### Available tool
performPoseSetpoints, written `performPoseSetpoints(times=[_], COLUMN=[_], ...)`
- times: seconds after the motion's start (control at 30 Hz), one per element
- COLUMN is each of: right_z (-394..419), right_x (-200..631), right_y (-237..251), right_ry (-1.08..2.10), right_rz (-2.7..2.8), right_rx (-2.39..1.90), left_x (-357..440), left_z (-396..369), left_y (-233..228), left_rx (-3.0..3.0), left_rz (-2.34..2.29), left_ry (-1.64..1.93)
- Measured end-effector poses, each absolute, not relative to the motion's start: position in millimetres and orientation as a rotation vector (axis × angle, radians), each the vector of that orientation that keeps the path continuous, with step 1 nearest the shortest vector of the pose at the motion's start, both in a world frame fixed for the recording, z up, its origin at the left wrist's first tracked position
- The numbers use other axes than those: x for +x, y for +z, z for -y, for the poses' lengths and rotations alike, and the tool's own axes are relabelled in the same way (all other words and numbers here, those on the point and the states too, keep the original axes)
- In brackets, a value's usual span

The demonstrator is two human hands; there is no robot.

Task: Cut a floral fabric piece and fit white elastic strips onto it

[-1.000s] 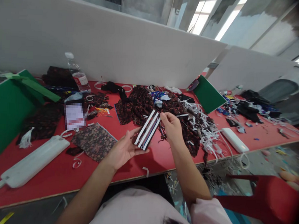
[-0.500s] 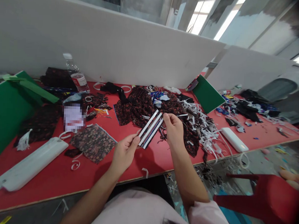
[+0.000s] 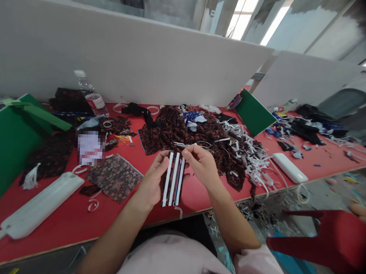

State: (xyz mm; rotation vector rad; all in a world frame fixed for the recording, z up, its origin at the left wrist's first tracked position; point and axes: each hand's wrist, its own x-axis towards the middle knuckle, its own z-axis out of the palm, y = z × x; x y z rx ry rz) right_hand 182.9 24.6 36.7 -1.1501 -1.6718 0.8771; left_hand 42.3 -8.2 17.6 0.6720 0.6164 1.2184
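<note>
A small dark fabric piece with white strips [image 3: 171, 185] hangs upright between my hands, thin coloured lines showing near its right side. My left hand [image 3: 150, 182] grips its left edge, thumb on top. At the upper right corner, my right hand [image 3: 201, 164] pinches it between thumb and fingers. Just beyond my fingertips, a thin pointed metal blade [image 3: 180, 144], perhaps of scissors, lies by the heap of dark floral cloth [image 3: 166, 128]. Left of my hands lies a flat square of floral cloth [image 3: 114, 177] on the red table [image 3: 121, 215].
White tape scraps [image 3: 251, 156] are piled to the right, near a white power strip [image 3: 289, 168]. A larger white power strip [image 3: 43, 205] lies at left. A bottle [image 3: 95, 101] and green boards [image 3: 253, 114] stand by the white partition [image 3: 128, 58]. A red stool [image 3: 327, 240] is at right.
The striped fabric piece has turned from a slant to nearly upright and come lower, closer to my body. My right hand has moved down and left with it.
</note>
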Motion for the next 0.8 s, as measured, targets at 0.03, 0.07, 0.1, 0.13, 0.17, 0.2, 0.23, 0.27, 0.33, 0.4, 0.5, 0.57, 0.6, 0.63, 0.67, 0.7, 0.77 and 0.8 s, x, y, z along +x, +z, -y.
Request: performPoseSetpoints(times=[0.03,0.07,0.1,0.13,0.17,0.2,0.23,0.27,0.33,0.4,0.5,0.57,0.6,0.63,0.67,0.7,0.77,0.8], right_z=[-26,-26,-27,-27,-26,-24,-22,-19,-13,-12,-20,-31,-38,-45,-52,-59,-70,-74], right_x=[183,184,184,184,183,181,178,174,163,152,141,138,138,139,140,141,143,143], right_y=[37,38,38,40,41,43,45,47,51,51,46,38,34,29,25,21,14,10], right_ry=[0.858,0.829,0.786,0.732,0.681,0.654,0.662,0.705,0.868,0.98,0.817,0.608,0.551,0.558,0.624,0.722,0.91,0.964], right_rz=[1.688,1.7,1.705,1.698,1.674,1.646,1.624,1.611,1.612,1.621,1.638,1.686,1.719,1.758,1.794,1.819,1.819,1.804], right_rx=[-1.15,-1.147,-1.143,-1.142,-1.148,-1.161,-1.174,-1.182,-1.171,-1.147,-1.166,-1.159,-1.146,-1.135,-1.134,-1.141,-1.171,-1.185], left_x=[42,42,41,40,38,37,36,35,33,32,30,26,24,21,19,16,12,10], left_z=[9,9,8,7,6,4,3,1,-2,-4,-8,-12,-15,-18,-21,-24,-32,-36], left_y=[17,16,14,13,11,10,7,5,0,-3,-7,-9,-11,-13,-15,-17,-21,-23], left_rx=[0.662,0.656,0.653,0.656,0.663,0.671,0.678,0.683,0.684,0.656,0.565,0.51,0.495,0.49,0.492,0.503,0.545,0.572], left_rz=[-0.625,-0.643,-0.667,-0.696,-0.727,-0.754,-0.772,-0.781,-0.784,-0.774,-0.75,-0.74,-0.741,-0.745,-0.753,-0.768,-0.809,-0.836], left_ry=[1.232,1.249,1.27,1.291,1.309,1.328,1.35,1.375,1.432,1.49,1.506,1.466,1.437,1.405,1.376,1.355,1.354,1.365])
